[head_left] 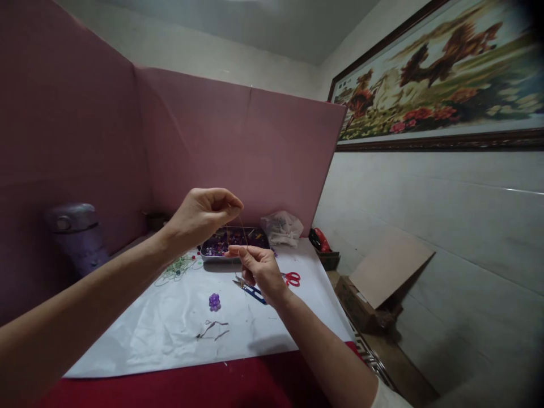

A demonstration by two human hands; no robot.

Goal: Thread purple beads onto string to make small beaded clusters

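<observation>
Two hands work above the counter, thin thread running between them. Near edge: red cloth hangs past the white covering. Dark scraps lie near, loose. Purple bead cluster sits just beyond, flat on the white, apart from both hands; whether the thread reaches it, cannot tell.

Blue snips lie partly under the right hand, blades pointing left; red-handled scissors just right of them, partly hidden by the same hand. Right hand is narrow, thumb and fingers pinched around the thread. Left hand is higher and farther left, fingertips closed on the thread's upper part. Step in hand looks like drawing or straightening thread; judged from the pose, handling calls for a firm pinch and light, even tension. Slack could snag on the snips.

Behind the hands: metal tray with mixed beads, its rim a likely catch for low moves. Green thread tangle left of tray, clear plastic bag right. Widest spread of white is near left; upward room looks good too. Purple flask limits far left, pink panel closes off the far side. Counter's right edge drops toward cardboard.
</observation>
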